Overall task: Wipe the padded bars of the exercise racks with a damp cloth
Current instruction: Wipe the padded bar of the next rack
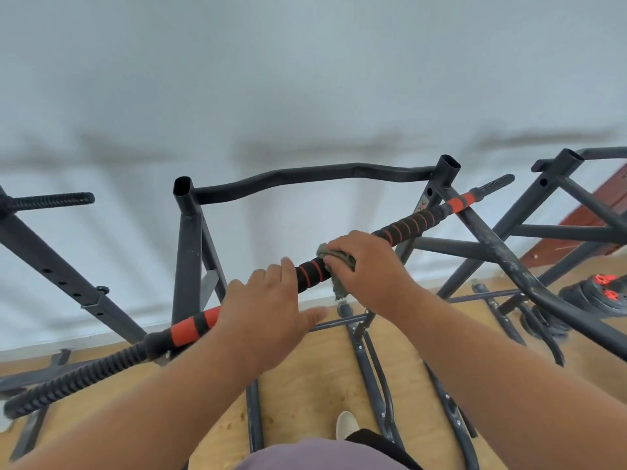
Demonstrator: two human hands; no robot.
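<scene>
A long bar with black foam padding and red rings lies across the black exercise rack, running from lower left to upper right. My right hand grips a grey-green cloth wrapped over the padding near the bar's middle. A loose end of the cloth hangs below the bar. My left hand rests on top of the padding just left of the cloth, its fingers straight and spread. The padding under both hands is hidden.
A second black rack stands at the right and another at the left. Black and red weight plates lie on the wooden floor at the right. A white wall is close behind. My shoe shows below.
</scene>
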